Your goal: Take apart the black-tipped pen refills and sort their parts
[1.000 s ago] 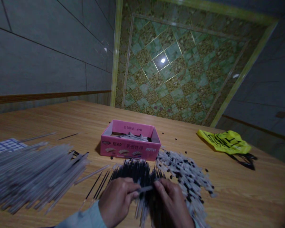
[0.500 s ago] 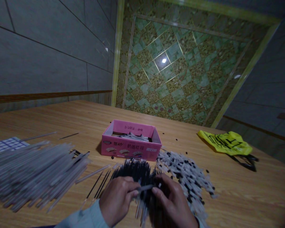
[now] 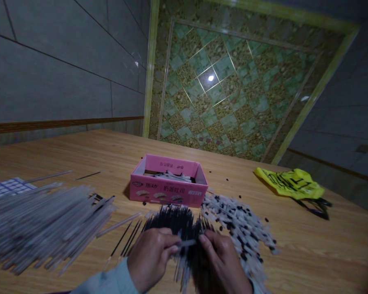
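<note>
My left hand (image 3: 151,257) and my right hand (image 3: 222,259) meet low in the middle, both pinched on one thin grey pen tube (image 3: 186,243) held level between them. Under the hands lies a dense pile of black refills (image 3: 179,222). A heap of short clear pen parts with black tips (image 3: 237,224) spreads to the right of it. A big pile of long grey pen tubes (image 3: 39,224) fills the left. A pink cardboard box (image 3: 168,191) with some finished pieces inside stands just beyond the piles.
The wooden table (image 3: 309,245) reaches to a grey wall on the left. A yellow plastic bag (image 3: 290,183) lies over black scissors (image 3: 317,206) at the right. A checked paper (image 3: 9,186) shows at the left edge. Small black caps are scattered near the box.
Both hands stay pinched on the tube with only slight shifts of the fingers; the view wobbled a little. The piles and the box have not moved.
</note>
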Action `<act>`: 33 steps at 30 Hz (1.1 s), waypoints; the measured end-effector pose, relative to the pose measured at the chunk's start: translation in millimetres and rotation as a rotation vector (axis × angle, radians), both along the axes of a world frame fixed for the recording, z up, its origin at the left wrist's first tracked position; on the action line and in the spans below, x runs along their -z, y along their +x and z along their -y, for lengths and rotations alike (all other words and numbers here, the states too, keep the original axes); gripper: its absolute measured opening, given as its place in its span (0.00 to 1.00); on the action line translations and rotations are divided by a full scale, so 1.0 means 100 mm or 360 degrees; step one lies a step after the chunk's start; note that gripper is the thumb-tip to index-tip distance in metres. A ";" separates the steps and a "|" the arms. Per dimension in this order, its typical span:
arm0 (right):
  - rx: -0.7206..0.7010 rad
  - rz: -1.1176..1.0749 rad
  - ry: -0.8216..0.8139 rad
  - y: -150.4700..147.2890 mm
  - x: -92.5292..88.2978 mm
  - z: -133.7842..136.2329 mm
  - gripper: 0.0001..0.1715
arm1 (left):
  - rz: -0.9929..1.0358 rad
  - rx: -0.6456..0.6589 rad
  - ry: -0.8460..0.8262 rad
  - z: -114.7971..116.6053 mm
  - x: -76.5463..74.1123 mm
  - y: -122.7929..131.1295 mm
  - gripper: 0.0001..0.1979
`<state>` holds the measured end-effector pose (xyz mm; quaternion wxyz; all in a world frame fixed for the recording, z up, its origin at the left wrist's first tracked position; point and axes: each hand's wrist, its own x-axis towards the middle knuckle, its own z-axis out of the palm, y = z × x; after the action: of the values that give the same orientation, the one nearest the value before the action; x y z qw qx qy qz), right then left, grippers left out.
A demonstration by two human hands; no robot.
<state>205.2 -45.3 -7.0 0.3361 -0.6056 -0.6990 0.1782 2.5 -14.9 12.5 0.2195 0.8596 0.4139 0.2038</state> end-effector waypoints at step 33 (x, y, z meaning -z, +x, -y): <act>-0.0050 0.0041 0.0020 -0.03 0.02 0.01 0.12 | -0.0019 -0.0005 0.0100 0.00 0.07 0.01 0.11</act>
<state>202.4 -46.0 -8.6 0.3280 -0.5945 -0.7139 0.1711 3.3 -14.6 5.9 0.1897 0.8666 0.4101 0.2120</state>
